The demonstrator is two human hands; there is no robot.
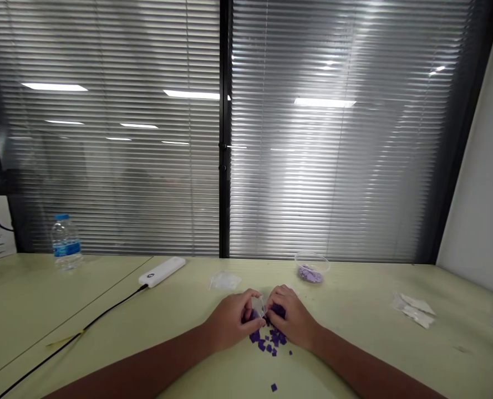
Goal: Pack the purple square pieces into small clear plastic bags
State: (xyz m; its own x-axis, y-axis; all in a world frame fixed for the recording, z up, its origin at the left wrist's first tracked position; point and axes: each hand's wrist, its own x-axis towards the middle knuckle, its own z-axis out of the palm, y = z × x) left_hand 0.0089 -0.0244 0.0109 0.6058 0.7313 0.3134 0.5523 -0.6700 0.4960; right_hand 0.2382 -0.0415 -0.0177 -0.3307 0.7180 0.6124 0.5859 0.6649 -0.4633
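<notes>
Grip: left hand [228, 317] pinching a clear bag [258, 305] by its edge; right hand [295, 320] curled, its contact uncertain.
The bag sits between both hands; purple squares [275, 336] lie on the table [213, 374] below and nearer the wearer. Bag judged light, limp, slippery: hold the rim. Squares likely light, stiff: pinch edges.

Our left forearm [146, 366], bare, angled inward; our right forearm [362, 368], bare, mirroring it. Our left hand [233, 318], thumb and fingers curved towards each other; our right hand [293, 318], knuckles up, fingers bent inward, near its fellow.
</notes>
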